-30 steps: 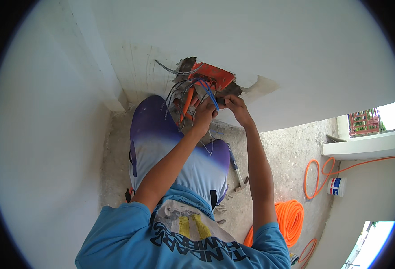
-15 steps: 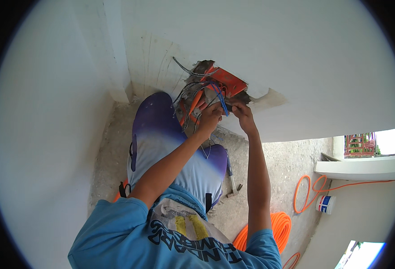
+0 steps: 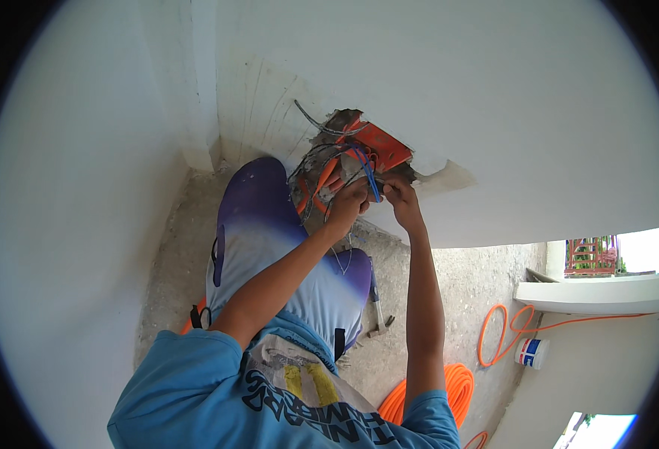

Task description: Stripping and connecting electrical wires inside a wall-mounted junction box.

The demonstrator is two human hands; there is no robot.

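My left hand (image 3: 347, 203) is closed around a thin wire in front of a broken opening in the white wall. Just to its right, my right hand (image 3: 402, 200) pinches at the same wire, its fingertips close to the left ones; what lies between them is partly hidden. Blue wires (image 3: 365, 169) hang down between the hands. Behind them sits an orange electrical box (image 3: 385, 144), tilted in the rough hole. Black wires (image 3: 316, 155) loop out on the left, beside an orange conduit (image 3: 326, 173). One grey cable (image 3: 316, 121) sticks out at the upper left.
A hammer (image 3: 378, 314) lies on the rough concrete floor (image 3: 449, 288) right of my knee. Coiled orange conduit (image 3: 460, 393) rests near my right elbow, with a looser orange loop (image 3: 486, 344) farther right. Beside that loop is a white bucket (image 3: 531, 353). Walls rise at left and ahead.
The view has shifted slightly, so the wall opening and floor things appear a little lower. Both hands stay together at the wires, with only small finger movement.
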